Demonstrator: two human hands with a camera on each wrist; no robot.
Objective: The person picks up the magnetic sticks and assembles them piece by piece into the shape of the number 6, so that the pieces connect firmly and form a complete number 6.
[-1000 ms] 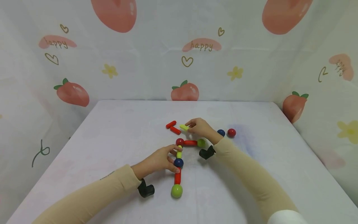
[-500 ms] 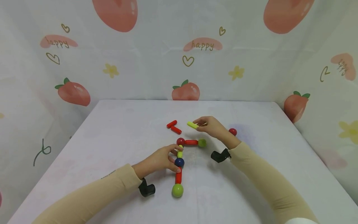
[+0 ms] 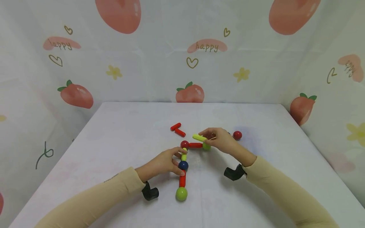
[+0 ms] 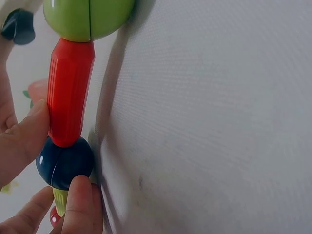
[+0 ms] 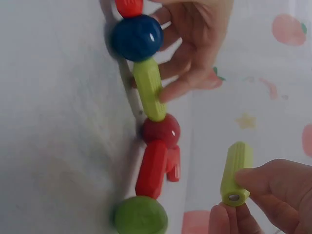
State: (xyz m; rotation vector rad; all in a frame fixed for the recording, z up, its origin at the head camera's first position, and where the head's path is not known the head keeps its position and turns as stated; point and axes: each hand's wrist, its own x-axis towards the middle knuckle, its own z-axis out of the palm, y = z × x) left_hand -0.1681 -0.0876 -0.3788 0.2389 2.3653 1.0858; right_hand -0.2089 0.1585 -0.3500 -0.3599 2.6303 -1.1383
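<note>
A chain of magnetic rods and balls lies on the table. It runs from a near green ball (image 3: 181,193) through a red rod (image 3: 182,180), dark blue ball (image 3: 183,165) and yellow-green rod (image 5: 147,87) to a red ball (image 3: 184,144). There it bends right along another red rod (image 3: 195,145) to a far green ball (image 5: 141,217). My left hand (image 3: 162,163) holds the chain around the blue ball, thumb against the near red rod. Between thumb and fingers, my right hand (image 3: 219,139) pinches a loose yellow-green rod (image 5: 237,168), metal showing at its end, close above the far green ball.
Two red rods (image 3: 180,132) lie touching beyond the chain. A loose red ball (image 3: 237,135) sits to the right, with a blue ball mostly hidden behind my right hand. A fruit-printed cloth (image 3: 154,72) hangs behind the white table (image 3: 128,126).
My right hand has lifted the yellow-green rod away from the red rods, carried it right, then brought it nearer toward the far green ball. The left hand stays in place.
</note>
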